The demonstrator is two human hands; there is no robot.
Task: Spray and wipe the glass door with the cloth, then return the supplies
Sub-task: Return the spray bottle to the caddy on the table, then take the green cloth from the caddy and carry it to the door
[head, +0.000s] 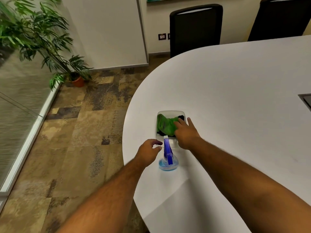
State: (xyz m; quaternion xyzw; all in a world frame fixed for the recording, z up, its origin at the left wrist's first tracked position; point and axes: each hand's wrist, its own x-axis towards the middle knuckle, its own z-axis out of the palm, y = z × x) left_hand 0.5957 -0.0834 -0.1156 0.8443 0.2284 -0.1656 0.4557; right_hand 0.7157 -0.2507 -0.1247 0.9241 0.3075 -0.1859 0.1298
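Note:
A spray bottle (168,157) with blue liquid and a blue-purple trigger head stands upright on the white table (235,91), near its rounded end. My left hand (149,152) hovers just left of the trigger, fingers curled and apart, not touching it. Behind the bottle sits a clear plastic tray (170,113) holding a green cloth (165,125) and something black. My right hand (185,133) rests over the tray's right side, fingers spread, fingertips on the cloth. The frosted glass wall (18,105) runs along the left.
A potted palm (50,44) stands in the corner by the glass. Two black chairs (196,27) are tucked in at the table's far side. A recessed panel (306,100) sits in the tabletop at the right. Patterned carpet (80,132) covers the floor.

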